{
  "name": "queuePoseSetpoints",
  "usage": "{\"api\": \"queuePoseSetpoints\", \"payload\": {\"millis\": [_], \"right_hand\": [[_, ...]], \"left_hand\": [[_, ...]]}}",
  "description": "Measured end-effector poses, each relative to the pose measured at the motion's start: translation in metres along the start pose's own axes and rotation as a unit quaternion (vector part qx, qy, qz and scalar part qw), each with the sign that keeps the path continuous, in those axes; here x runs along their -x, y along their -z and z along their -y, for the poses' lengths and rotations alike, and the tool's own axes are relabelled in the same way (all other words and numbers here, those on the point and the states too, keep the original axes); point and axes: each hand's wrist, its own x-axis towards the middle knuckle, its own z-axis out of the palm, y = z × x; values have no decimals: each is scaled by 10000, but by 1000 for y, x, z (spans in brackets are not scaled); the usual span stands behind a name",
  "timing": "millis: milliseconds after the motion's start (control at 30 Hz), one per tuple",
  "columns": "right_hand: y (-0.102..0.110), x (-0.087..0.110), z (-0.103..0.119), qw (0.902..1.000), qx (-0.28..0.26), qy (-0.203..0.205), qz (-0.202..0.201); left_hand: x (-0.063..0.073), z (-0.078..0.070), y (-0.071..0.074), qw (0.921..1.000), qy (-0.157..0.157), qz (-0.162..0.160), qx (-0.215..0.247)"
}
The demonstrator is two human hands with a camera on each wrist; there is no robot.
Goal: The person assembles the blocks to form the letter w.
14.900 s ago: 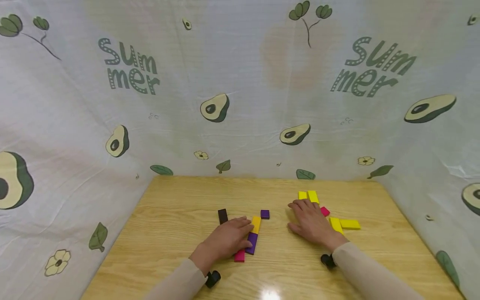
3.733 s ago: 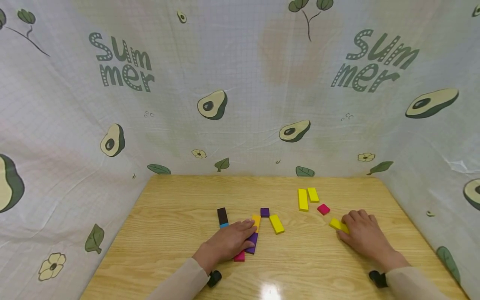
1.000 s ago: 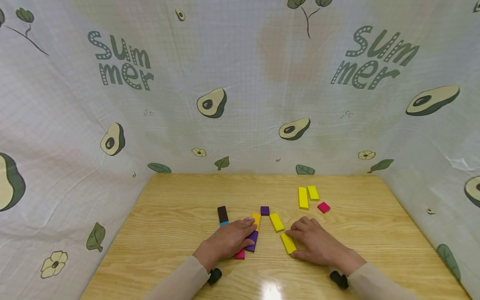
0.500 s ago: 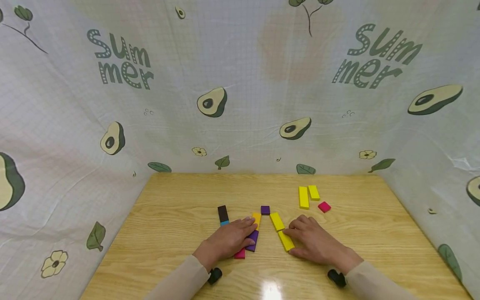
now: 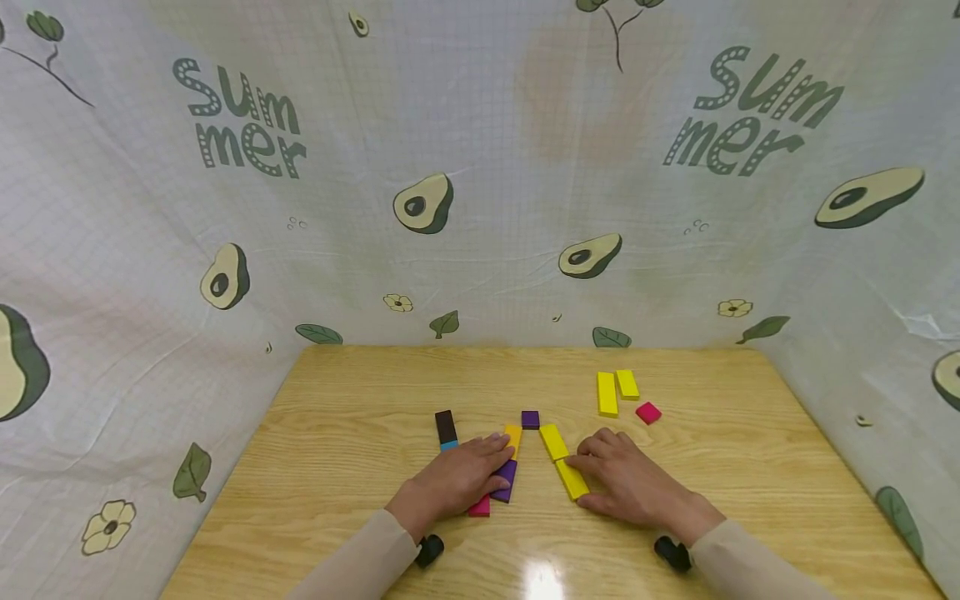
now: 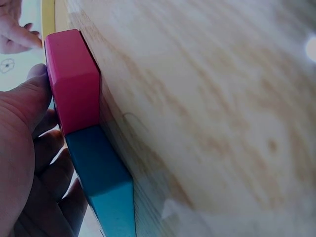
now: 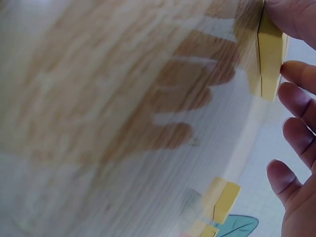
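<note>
My left hand [image 5: 448, 482] rests over a group of flat blocks, its fingers at an orange block [image 5: 513, 440] and its thumb on a long purple block [image 5: 506, 483]. A pink block [image 5: 479, 507] shows below it, and a black block [image 5: 446, 428] and a sliver of blue block [image 5: 448, 446] above. The left wrist view has the pink block end to end with the blue one [image 6: 106, 182]. My right hand [image 5: 632, 482] pinches a yellow block [image 5: 572, 480] by its ends between thumb and index finger. That block meets a second yellow block [image 5: 553, 442] end to end, both slanted.
A small purple block [image 5: 530, 419] lies between the orange block and the upper yellow one. Two more yellow blocks [image 5: 607, 394] and a pink square block [image 5: 648, 412] lie at the back right. Patterned cloth [image 5: 495, 150] surrounds the wooden table [image 5: 360, 383].
Two yellow blocks have come from the right to the middle. Over the last second my right hand slid the lower one up against the other. My left hand has stayed in place.
</note>
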Motion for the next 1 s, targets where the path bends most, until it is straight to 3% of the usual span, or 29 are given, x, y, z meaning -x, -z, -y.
{"api": "queuePoseSetpoints", "payload": {"millis": [1000], "right_hand": [[-2,1,1,9999,-16,-112,-35]], "left_hand": [[-2,1,-2,9999,46,62,84]]}}
